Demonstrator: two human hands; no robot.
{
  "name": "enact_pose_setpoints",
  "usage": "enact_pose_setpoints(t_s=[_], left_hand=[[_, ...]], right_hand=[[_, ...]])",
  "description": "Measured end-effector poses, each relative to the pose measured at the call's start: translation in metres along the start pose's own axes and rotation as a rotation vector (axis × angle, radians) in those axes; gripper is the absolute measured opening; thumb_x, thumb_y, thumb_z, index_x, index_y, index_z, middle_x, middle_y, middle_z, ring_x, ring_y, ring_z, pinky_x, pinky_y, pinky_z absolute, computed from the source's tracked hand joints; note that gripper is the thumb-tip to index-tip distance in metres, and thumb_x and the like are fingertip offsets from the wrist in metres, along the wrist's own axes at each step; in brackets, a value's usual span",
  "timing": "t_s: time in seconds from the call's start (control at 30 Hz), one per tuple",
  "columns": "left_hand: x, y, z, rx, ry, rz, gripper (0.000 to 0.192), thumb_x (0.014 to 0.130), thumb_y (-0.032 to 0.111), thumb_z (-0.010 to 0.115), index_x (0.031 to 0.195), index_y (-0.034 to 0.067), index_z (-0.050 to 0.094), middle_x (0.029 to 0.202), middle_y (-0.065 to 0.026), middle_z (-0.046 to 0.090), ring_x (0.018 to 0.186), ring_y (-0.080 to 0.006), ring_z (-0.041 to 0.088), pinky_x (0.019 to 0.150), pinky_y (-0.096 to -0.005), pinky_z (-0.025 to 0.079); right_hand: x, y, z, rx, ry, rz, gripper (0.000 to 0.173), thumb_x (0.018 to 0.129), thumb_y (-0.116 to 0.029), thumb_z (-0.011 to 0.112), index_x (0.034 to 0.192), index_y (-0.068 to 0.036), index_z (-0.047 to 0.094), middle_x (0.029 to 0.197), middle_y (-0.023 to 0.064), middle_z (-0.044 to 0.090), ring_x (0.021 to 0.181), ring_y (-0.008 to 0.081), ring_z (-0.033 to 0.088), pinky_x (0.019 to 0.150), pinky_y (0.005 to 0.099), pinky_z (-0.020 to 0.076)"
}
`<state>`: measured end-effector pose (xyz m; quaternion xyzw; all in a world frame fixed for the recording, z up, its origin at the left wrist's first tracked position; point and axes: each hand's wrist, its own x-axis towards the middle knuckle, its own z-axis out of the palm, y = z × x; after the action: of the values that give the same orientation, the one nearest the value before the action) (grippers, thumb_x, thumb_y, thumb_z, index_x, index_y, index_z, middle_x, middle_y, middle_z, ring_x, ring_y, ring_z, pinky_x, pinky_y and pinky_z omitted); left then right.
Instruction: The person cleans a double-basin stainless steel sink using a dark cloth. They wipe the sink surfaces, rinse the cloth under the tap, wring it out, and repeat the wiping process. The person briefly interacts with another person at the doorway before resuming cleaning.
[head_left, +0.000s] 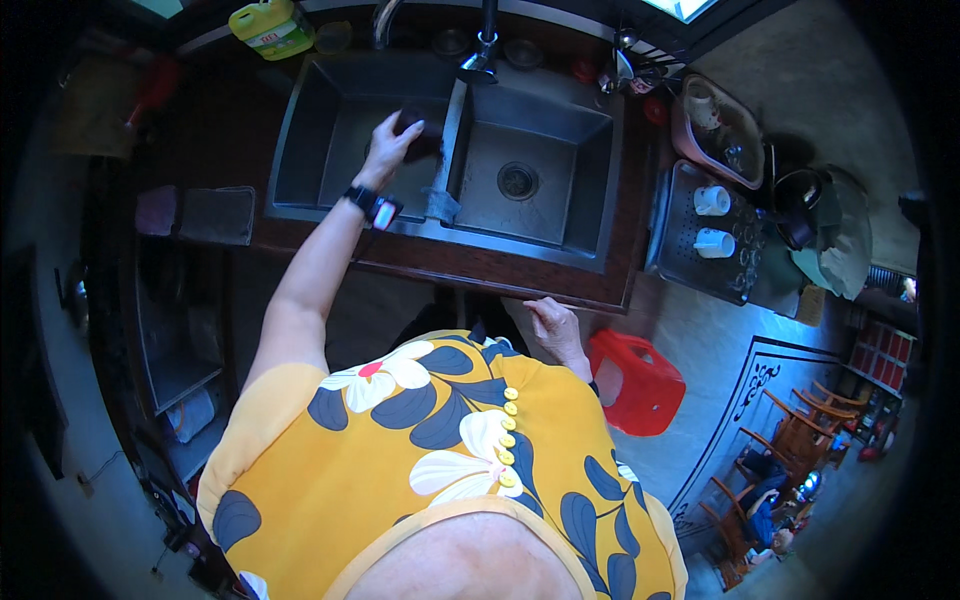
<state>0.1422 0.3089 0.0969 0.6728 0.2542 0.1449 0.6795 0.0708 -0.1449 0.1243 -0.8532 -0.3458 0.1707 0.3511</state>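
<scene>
My left hand (390, 150), with a dark watch-like device on its wrist, reaches over the left basin (341, 161) of a steel double sink. It grips a dark object (421, 139) beside the divider; blur and shadow hide what that is. A blue-grey cloth (441, 204) hangs over the near end of the divider. My right hand (555, 326) is loosely curled near the front edge of the dark wooden countertop (480, 274), and no object shows in it. The right basin (517, 206) has a round drain.
A chrome faucet (480, 64) stands behind the sink. Detergent in a yellow jug (271, 30) sits back left. White mugs (712, 201) stand on a steel draining tray (660, 225), beside a pink basin (681, 135). A red plastic container (645, 390) is low at right. Another person (763, 517) sits farther off.
</scene>
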Motion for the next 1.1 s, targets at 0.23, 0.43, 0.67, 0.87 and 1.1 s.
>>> enact_pose_setpoints(t_s=[0.23, 0.43, 0.67, 0.87, 1.1], left_hand=[[0.141, -0.039, 0.053, 0.605, 0.117, 0.32, 0.035, 0.09, 0.016, 0.069, 0.125, 0.008, 0.068, 0.123, -0.0169, 0.066, 0.115, -0.0354, 0.063, 0.1, -0.0398, 0.05], [0.098, -0.043, 0.042, 1.012, -0.321, 0.315, 0.023, 0.093, 0.008, 0.065, 0.113, 0.012, 0.076, 0.129, -0.0124, 0.056, 0.119, -0.0351, 0.05, 0.103, -0.0433, 0.047], [0.012, 0.003, 0.034, 1.137, -0.599, 0.215, 0.021, 0.095, 0.004, 0.06, 0.109, 0.008, 0.075, 0.125, -0.0116, 0.058, 0.115, -0.0322, 0.05, 0.1, -0.0404, 0.048], [-0.035, -0.008, 0.01, 1.095, -0.669, 0.188, 0.018, 0.093, 0.002, 0.059, 0.106, 0.004, 0.071, 0.119, -0.0118, 0.058, 0.113, -0.0322, 0.051, 0.098, -0.0398, 0.047], [-0.023, -0.038, -0.088, 0.636, -0.324, -0.144, 0.026, 0.099, 0.012, 0.055, 0.122, 0.001, 0.062, 0.115, -0.009, 0.066, 0.108, -0.0211, 0.061, 0.096, -0.0327, 0.047]], right_hand=[[0.032, 0.023, -0.019, -0.022, 0.05, 0.014, 0.016, 0.088, -0.004, 0.064, 0.101, -0.009, 0.07, 0.089, 0.0117, 0.068, 0.083, 0.0325, 0.069, 0.07, 0.0402, 0.0579], [0.036, 0.037, -0.032, 0.012, 0.059, 0.047, 0.016, 0.089, -0.001, 0.065, 0.102, -0.008, 0.072, 0.09, 0.012, 0.069, 0.082, 0.0316, 0.07, 0.067, 0.0359, 0.0571], [0.074, 0.041, -0.021, 0.031, 0.025, -0.055, 0.013, 0.091, -0.004, 0.065, 0.102, -0.007, 0.071, 0.09, 0.0116, 0.069, 0.083, 0.0318, 0.069, 0.069, 0.0381, 0.0575], [0.11, 0.043, -0.016, 0.054, -0.035, -0.109, 0.014, 0.091, -0.004, 0.062, 0.101, -0.008, 0.07, 0.091, 0.0129, 0.067, 0.086, 0.0328, 0.068, 0.072, 0.04, 0.0585], [0.095, 0.057, -0.041, -0.009, 0.159, 0.048, 0.015, 0.092, -0.002, 0.061, 0.102, -0.008, 0.072, 0.096, 0.0122, 0.071, 0.089, 0.0318, 0.07, 0.075, 0.0386, 0.06]])
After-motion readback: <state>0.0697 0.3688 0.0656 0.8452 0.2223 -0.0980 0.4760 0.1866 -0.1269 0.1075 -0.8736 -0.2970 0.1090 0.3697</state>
